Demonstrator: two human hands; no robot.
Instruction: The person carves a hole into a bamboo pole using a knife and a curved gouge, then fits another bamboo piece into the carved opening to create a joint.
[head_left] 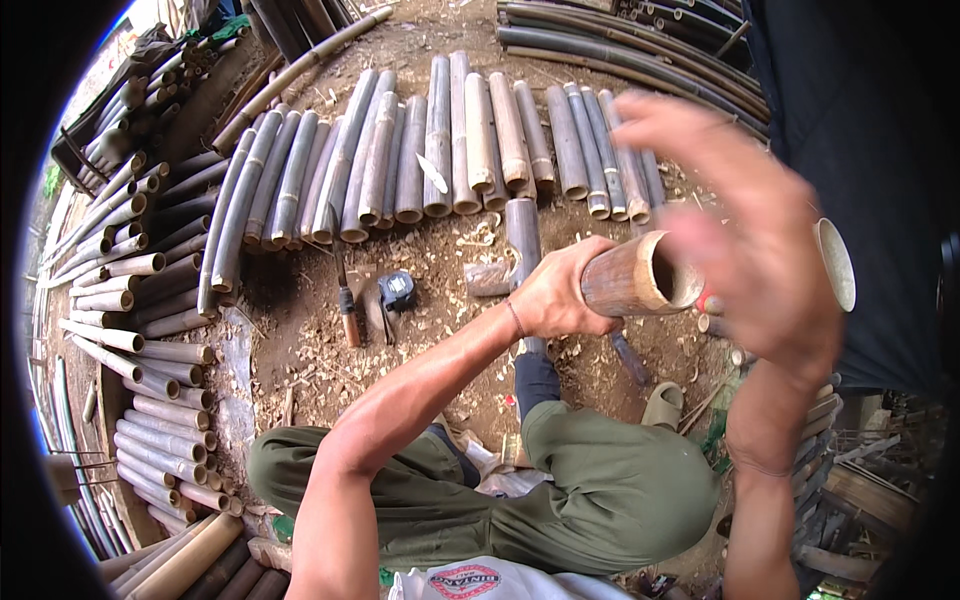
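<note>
My left hand point(557, 288) is wrapped round a short brown bamboo tube point(622, 280), held tilted above my lap with its hollow end toward the right. My right hand point(745, 215) is lifted just beyond that open end. It is smeared by motion, but its fingers stretch apart from the thumb, with nothing visible between them. Below the tube, another bamboo piece point(523, 235) stands near a short crosswise one point(487, 279). A long knife point(346, 300) with a wooden handle lies on the ground to the left, beside a dark tape measure point(397, 290).
Bamboo tubes point(437, 140) lie in a row ahead, with stacked tubes point(165, 440) at the left. Long poles point(620, 50) are piled at the far right. A dark cloth point(850, 120) hangs at right, near a pale oval thing point(838, 265). A slipper point(663, 405) rests by my knee.
</note>
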